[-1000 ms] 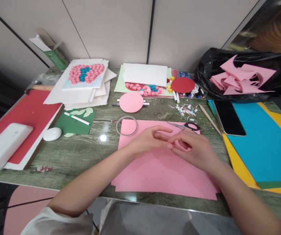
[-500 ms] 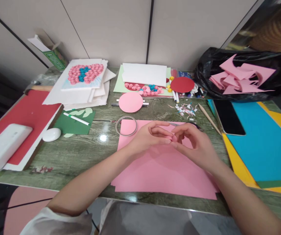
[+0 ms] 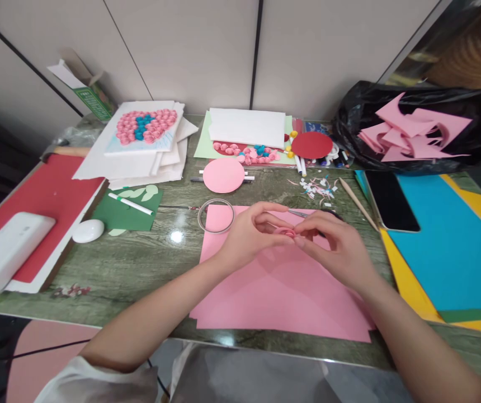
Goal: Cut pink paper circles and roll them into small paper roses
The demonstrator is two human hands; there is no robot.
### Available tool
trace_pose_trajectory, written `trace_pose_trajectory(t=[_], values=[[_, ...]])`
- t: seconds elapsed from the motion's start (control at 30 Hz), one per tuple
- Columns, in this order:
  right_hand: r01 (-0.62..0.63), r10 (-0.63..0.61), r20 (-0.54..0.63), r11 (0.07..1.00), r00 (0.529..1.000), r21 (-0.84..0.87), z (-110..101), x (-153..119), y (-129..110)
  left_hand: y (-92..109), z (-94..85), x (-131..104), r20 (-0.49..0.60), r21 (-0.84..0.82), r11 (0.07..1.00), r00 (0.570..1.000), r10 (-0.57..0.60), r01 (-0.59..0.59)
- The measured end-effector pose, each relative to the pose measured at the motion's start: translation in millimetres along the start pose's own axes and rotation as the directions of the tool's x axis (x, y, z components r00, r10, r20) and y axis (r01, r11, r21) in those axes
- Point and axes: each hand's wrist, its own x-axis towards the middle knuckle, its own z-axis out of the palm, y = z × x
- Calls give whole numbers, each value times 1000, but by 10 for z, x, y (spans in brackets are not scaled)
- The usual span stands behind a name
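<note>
Between the fingertips of both hands is a small rolled pink paper flower (image 3: 284,232). My left hand (image 3: 251,229) pinches it from the left, thumb below and fingers above. From the other side my right hand (image 3: 336,240) grips its edge between thumb and index finger. Beneath them lie pink paper sheets (image 3: 274,296). A roll of clear tape (image 3: 216,216) rests on the sheets' upper left corner. Partly hidden behind my right hand are scissors (image 3: 297,213). A pink paper circle (image 3: 224,176) lies on top of some pens farther back.
On the left, a flower collage (image 3: 146,127) tops white sheets, near a green sheet (image 3: 140,217) and a red board (image 3: 56,207). A black bag (image 3: 349,120) holds pink scraps. Blue paper (image 3: 454,246), a phone (image 3: 392,201) and a wooden stick (image 3: 358,202) are at right.
Both hands have shifted slightly left and up with the pink paper flower. Its coiled layers now show more clearly between the fingers.
</note>
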Motion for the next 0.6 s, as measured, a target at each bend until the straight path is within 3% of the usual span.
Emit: trace_pose_trajectory(t=[0.4,0.6], values=[[-197,180,108,965,978,173,4,37,14,8,-33,12,51,202,977,997,54,-64],[-199,191,73,972,979,122,-2,30,4,15,-24,-5,74,146,987,996,50,-60]])
